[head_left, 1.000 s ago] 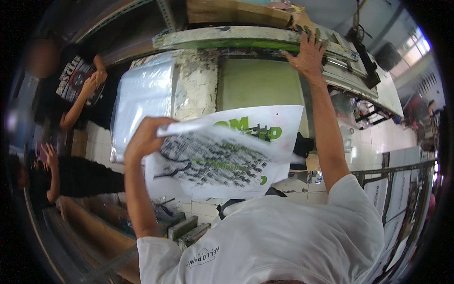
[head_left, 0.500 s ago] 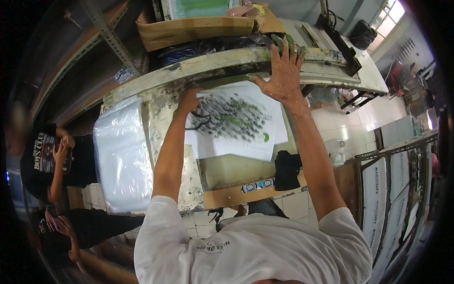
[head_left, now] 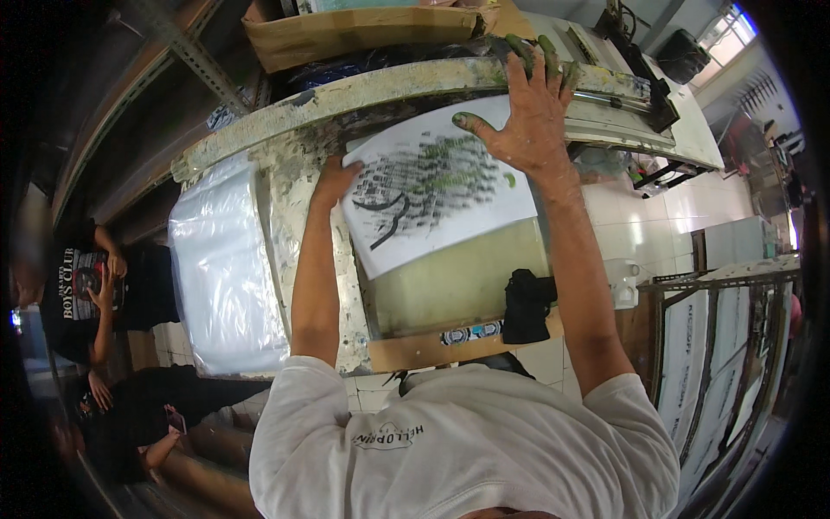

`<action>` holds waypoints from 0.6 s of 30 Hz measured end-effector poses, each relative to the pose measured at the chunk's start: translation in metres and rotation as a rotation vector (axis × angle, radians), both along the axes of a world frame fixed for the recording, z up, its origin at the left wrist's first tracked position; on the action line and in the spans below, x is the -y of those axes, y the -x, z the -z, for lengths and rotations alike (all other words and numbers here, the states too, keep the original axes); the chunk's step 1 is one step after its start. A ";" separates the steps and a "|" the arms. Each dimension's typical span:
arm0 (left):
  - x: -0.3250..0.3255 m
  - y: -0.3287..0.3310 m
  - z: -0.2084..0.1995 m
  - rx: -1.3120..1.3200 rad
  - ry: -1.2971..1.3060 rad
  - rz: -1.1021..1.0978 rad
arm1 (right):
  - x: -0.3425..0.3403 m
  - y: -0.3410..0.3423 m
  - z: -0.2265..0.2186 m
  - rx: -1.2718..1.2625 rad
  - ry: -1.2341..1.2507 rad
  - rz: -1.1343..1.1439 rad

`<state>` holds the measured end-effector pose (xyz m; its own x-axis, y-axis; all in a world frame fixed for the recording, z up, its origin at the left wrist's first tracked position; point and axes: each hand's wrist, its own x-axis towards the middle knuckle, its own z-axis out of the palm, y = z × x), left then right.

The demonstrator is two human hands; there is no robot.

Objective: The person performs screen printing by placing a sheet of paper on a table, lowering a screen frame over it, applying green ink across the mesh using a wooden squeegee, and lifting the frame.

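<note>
A white paper sheet [head_left: 471,218] with smeared black and green print lies tilted over a pale greenish panel [head_left: 450,290]. At the sheet's left edge my left hand [head_left: 335,180] is closed on the paper, its fingertips partly hidden. My right hand [head_left: 538,130] is spread open, with green and dark stains on its fingers. It is over the sheet's far right corner, thumb above the paper and fingertips near the paint-crusted bar [head_left: 372,93]. Whether its palm touches the paper I cannot tell.
A clear plastic-wrapped stack [head_left: 226,268] lies on the left. Black cloth [head_left: 529,307] rests at the panel's near right corner, by a cardboard strip [head_left: 406,356]. A cardboard box [head_left: 363,43] stands beyond the bar. Two people, one in a black shirt [head_left: 82,277], are at the left.
The printed sheet has turned and shifted away from me, baring more of the panel's near part. The second sheet's edge on the right no longer shows. My right hand has moved slightly away and right.
</note>
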<state>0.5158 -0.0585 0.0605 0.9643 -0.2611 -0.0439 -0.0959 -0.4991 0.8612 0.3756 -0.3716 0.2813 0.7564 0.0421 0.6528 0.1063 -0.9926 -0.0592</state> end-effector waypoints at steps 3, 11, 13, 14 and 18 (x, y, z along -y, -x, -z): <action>-0.015 0.027 0.006 -0.239 -0.085 -0.035 | 0.004 0.000 0.004 -0.009 0.000 0.008; -0.025 0.095 0.021 -0.064 -0.291 0.032 | 0.005 -0.005 0.011 0.100 -0.018 -0.008; -0.006 0.117 0.001 0.270 -0.469 -0.087 | 0.006 -0.006 0.015 0.130 -0.041 -0.027; 0.011 0.133 -0.016 0.468 -0.556 -0.194 | 0.006 -0.005 0.019 0.136 -0.050 -0.029; 0.096 0.211 -0.015 0.695 -0.087 0.077 | 0.005 0.000 0.017 0.081 -0.025 0.008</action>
